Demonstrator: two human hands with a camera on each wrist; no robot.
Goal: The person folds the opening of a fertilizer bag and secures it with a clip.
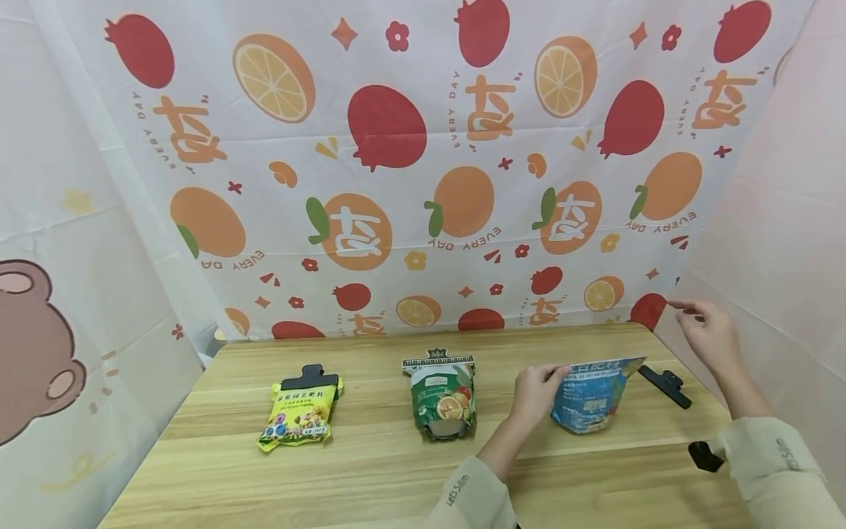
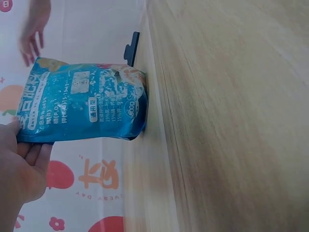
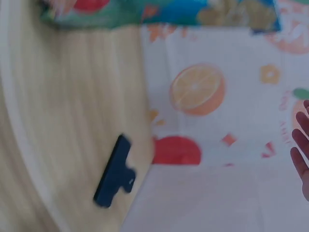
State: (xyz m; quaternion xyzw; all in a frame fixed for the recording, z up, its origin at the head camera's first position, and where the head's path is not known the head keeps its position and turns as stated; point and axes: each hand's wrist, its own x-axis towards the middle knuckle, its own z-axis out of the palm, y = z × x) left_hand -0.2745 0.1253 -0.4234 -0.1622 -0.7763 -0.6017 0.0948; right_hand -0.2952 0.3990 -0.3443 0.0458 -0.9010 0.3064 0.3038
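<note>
My left hand (image 1: 537, 393) pinches the top left corner of a blue fertilizer bag (image 1: 588, 400), which stands upright on the table. Printed text covers the side of the bag seen in the left wrist view. Raised above the table's right back corner, my right hand (image 1: 710, 334) holds nothing, its fingers (image 3: 301, 140) spread loosely in the right wrist view. Below that hand a black bag clip (image 1: 666, 386) lies on the wood, just right of the blue bag.
A yellow bag (image 1: 300, 415) with a black clip (image 1: 311, 377) across its top lies at the left. Mid-table is a green bag (image 1: 444, 400) with a patterned clip (image 1: 438, 360) on its top edge. A fruit-print curtain (image 1: 423, 184) hangs behind the wooden table (image 1: 370, 477).
</note>
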